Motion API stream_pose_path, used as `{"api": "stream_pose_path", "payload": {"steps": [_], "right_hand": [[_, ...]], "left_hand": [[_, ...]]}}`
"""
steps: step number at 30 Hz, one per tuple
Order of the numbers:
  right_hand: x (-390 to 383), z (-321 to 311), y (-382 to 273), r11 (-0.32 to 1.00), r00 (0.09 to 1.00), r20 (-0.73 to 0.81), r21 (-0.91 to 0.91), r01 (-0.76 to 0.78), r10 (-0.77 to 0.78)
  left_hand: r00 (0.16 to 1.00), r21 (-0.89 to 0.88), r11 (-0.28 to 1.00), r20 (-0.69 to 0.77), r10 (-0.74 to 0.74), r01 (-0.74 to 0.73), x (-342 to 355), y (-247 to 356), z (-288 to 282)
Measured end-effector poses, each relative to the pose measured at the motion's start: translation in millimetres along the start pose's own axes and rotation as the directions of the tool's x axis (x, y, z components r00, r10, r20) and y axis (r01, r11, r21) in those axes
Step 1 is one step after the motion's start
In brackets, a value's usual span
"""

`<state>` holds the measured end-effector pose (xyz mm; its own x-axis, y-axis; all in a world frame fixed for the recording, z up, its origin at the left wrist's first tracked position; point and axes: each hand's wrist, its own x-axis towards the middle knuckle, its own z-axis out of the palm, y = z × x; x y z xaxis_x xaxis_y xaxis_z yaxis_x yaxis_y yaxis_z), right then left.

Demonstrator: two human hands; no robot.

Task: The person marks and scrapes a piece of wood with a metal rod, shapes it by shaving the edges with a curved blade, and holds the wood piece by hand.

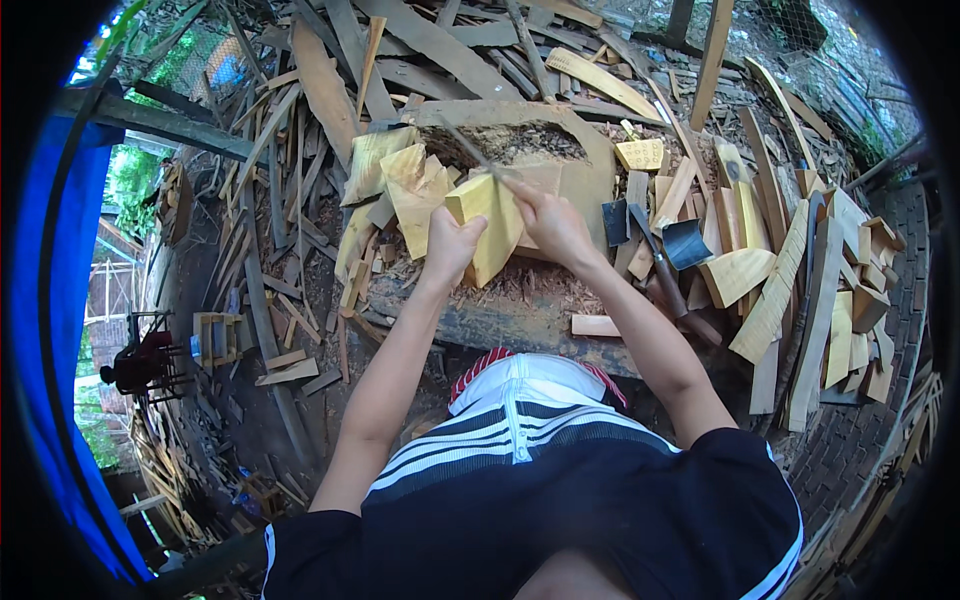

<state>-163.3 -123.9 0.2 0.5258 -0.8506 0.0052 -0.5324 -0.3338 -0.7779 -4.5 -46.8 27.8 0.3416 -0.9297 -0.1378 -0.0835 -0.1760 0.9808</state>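
Note:
A pale yellow wooden block (495, 235) with flat, angled faces stands over the chip-strewn work log. My left hand (453, 243) is closed around its left side, thumb laid on the face toward me. Against its upper right edge is my right hand (553, 225), closed on the near end of a long thin blade (465, 147). That blade slants away to the upper left across the block's top; its grip is hidden in my fingers, so its exact kind is unclear. Other cut yellow blocks (412, 190) lie just left of my left hand.
Dark metal-bladed hand tools (686, 244) lie right of my right forearm, beside many offcuts (790, 290). A thick wooden slab (590, 150) stands behind the block. Planks (325, 85) are heaped at the far left. A small wood piece (594, 325) rests on the log's near edge.

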Motion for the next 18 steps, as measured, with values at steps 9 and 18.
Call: {"api": "stream_pose_path", "payload": {"steps": [9,18], "right_hand": [[-2.3,-13.2,-9.3,0.998,0.999,-0.023,0.053,0.030,-0.029],[-21.9,-14.3,-28.5,0.997,0.998,0.047,0.055,-0.045,0.043]], "left_hand": [[0.995,0.087,0.992,-0.044,0.091,-0.087,-10.8,-3.5,11.3],[0.995,0.011,0.999,-0.094,0.043,-0.043,-13.2,-10.1,3.9]]}}
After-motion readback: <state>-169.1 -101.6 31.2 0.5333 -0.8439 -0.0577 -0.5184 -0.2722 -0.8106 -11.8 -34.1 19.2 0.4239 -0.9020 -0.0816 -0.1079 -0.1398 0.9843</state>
